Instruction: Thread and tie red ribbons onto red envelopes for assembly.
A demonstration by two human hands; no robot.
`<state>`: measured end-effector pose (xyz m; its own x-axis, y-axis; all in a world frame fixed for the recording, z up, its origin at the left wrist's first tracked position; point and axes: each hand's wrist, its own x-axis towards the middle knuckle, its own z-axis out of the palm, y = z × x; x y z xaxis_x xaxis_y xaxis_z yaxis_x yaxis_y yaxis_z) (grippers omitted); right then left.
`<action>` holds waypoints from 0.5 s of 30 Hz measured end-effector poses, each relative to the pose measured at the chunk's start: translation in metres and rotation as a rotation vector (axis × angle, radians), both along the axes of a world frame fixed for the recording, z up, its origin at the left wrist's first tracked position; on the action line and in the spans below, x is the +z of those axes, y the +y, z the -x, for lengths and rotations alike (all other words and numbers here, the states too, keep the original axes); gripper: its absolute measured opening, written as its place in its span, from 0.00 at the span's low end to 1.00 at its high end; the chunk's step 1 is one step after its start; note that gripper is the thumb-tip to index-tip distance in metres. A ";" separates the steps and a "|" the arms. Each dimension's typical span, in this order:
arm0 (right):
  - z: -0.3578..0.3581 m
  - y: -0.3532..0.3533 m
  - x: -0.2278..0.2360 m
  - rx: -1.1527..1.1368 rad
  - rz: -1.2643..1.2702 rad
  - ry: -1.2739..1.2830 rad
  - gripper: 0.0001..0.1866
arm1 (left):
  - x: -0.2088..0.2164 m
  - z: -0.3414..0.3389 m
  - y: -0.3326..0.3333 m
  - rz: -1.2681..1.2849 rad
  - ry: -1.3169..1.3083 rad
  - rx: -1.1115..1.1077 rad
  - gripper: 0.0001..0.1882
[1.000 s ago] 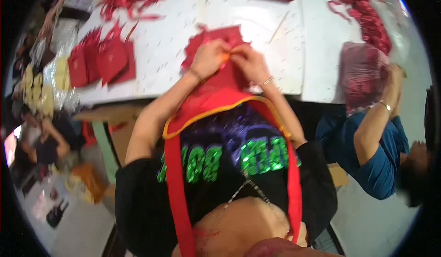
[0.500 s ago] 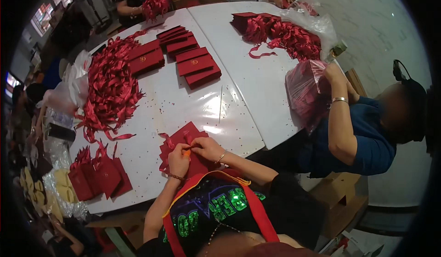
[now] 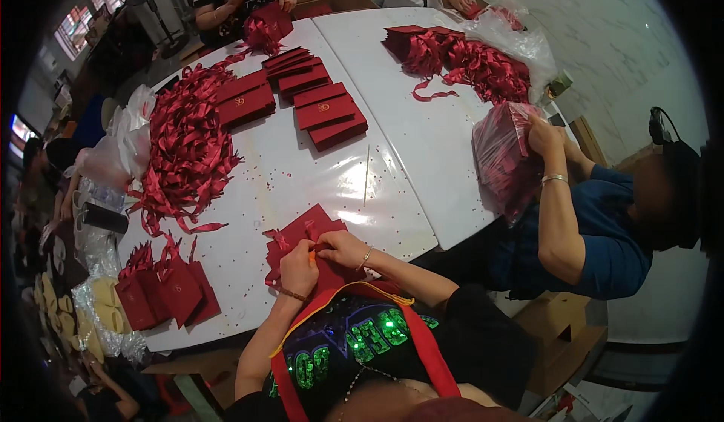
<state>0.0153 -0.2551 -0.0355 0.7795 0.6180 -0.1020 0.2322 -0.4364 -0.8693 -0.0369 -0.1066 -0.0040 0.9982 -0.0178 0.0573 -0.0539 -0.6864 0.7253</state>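
In front of my chest lies a small pile of flat red paper bags (image 3: 317,219), with red ribbon on the top ones. Over it, my left hand (image 3: 299,273) and my right hand (image 3: 343,249) meet, fingertips pinched together on a red ribbon (image 3: 310,230) at the upper bag. Something small and orange (image 3: 312,257) shows at my left fingers; I cannot tell what it is. Part of the ribbon is hidden by my fingers. To the left stand several red bags with ribbon handles (image 3: 181,295).
Beyond my hands lie a heap of loose red ribbons (image 3: 188,139) and stacks of folded red bags (image 3: 329,114). Ribboned bags (image 3: 460,56) lie at the far right. On the right a person in blue (image 3: 596,218) holds a plastic-wrapped red bundle (image 3: 504,154). Other people work across the white table (image 3: 290,173).
My hands stay at the same bag, shifting only slightly as they work the ribbon. The person across the table has lowered a ribboned red bundle and lifted one hand off it.
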 end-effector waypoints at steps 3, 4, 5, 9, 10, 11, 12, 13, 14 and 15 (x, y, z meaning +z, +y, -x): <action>-0.001 0.001 0.003 -0.010 0.028 0.011 0.11 | -0.001 0.001 -0.001 -0.049 -0.067 -0.064 0.12; -0.001 0.002 0.003 0.005 0.039 0.005 0.11 | -0.001 0.002 -0.001 -0.034 -0.079 -0.082 0.14; -0.001 0.003 0.005 0.020 0.051 -0.001 0.12 | -0.001 0.002 -0.001 -0.036 -0.074 -0.086 0.14; 0.000 0.001 0.007 0.039 0.028 -0.076 0.13 | 0.009 -0.009 0.009 0.122 0.202 -0.031 0.15; 0.000 0.001 0.006 0.034 0.027 -0.074 0.13 | 0.011 -0.014 0.014 0.151 0.224 -0.061 0.14; 0.000 0.002 0.004 0.022 0.008 -0.064 0.13 | 0.009 -0.015 0.016 0.150 0.225 -0.066 0.14; 0.000 0.002 0.002 0.010 -0.011 -0.055 0.13 | 0.007 -0.017 0.017 0.199 0.268 -0.066 0.14; 0.000 0.003 0.001 0.007 -0.011 -0.056 0.13 | 0.007 -0.019 0.018 0.247 0.309 -0.065 0.14; 0.001 0.004 -0.001 0.002 -0.010 -0.074 0.14 | 0.009 -0.019 0.017 0.246 0.308 -0.069 0.14; 0.002 0.004 -0.002 -0.003 -0.007 -0.094 0.15 | 0.014 -0.018 0.015 0.235 0.336 -0.048 0.14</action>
<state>0.0136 -0.2509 -0.0373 0.7872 0.6162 -0.0241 0.3115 -0.4311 -0.8469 -0.0191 -0.0915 0.0096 0.9604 -0.0901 -0.2635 0.1846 -0.5025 0.8446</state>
